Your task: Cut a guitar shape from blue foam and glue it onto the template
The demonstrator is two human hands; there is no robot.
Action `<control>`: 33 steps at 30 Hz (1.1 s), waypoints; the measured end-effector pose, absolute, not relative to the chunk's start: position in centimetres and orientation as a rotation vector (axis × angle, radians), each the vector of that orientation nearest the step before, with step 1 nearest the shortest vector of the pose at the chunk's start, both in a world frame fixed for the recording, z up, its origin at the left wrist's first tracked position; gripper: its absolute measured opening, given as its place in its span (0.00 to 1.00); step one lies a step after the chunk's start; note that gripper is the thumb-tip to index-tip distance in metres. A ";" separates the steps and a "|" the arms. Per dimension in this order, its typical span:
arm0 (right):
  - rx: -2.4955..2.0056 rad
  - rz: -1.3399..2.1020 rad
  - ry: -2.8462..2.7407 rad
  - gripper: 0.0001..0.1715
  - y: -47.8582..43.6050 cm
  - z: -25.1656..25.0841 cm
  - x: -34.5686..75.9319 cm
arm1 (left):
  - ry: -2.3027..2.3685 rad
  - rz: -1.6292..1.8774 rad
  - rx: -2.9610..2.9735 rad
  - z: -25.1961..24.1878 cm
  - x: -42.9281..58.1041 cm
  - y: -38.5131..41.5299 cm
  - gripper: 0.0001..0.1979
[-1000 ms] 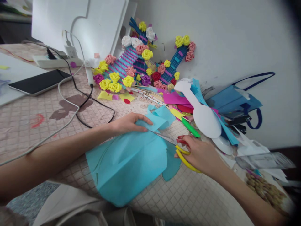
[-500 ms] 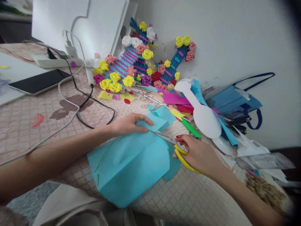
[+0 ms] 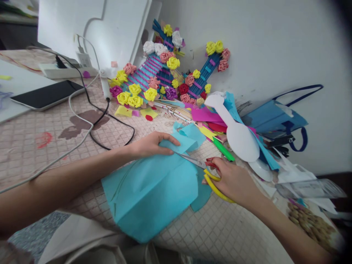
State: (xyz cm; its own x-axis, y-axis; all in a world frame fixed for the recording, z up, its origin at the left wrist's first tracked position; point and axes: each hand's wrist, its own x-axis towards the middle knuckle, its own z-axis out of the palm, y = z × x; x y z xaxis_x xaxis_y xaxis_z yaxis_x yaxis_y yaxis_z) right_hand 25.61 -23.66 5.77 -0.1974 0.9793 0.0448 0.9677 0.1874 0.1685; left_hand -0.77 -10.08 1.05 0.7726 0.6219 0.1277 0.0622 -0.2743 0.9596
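Blue paper (image 3: 159,194) lies foremost on the checked tablecloth (image 3: 220,227). Right hand (image 3: 233,178): fingers wrapped around the handles of scissors (image 3: 202,163), blades at the paper. Left hand (image 3: 151,144): thumb and fingers clamped on the paper's far part, beside the blade tips. Beyond: green strip (image 3: 224,149), white cutout (image 3: 242,141), paper flowers (image 3: 150,94), wall (image 3: 264,47).

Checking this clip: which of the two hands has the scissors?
The right hand: it grips the yellow-handled scissors, while the left hand holds light-blue paper instead.
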 end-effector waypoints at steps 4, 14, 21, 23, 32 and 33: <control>1.914 0.238 2.380 0.22 -23.7 5.9 25.5 | 0.522 0.596 1.794 1.0 -0.8 -10.0 0.16; 1.898 0.219 2.373 0.23 -23.8 5.8 25.8 | 0.524 0.605 1.865 1.1 -0.8 -10.0 0.16; 1.880 0.240 2.398 0.23 -23.7 5.7 25.9 | 0.507 0.611 1.879 1.1 -0.7 -10.1 0.16; 1.864 0.270 2.415 0.23 -23.7 5.7 26.0 | 0.502 0.610 1.886 1.1 -0.8 -10.0 0.16; 1.843 0.320 2.434 0.22 -23.8 5.6 26.3 | 0.493 0.598 1.933 1.2 -0.9 -10.0 0.16; 1.848 0.300 2.440 0.22 -23.8 5.6 26.3 | 0.493 0.598 1.937 1.2 -0.9 -10.0 0.16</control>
State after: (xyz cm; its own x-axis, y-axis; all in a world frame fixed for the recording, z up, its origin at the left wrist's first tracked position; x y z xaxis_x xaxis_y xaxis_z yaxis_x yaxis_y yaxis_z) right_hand 26.26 -23.78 5.61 -0.2768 0.9587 0.0646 0.9458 0.2600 0.1945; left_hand -0.91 -10.00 1.20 0.7940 0.5769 0.1917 0.0781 -0.4096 0.9089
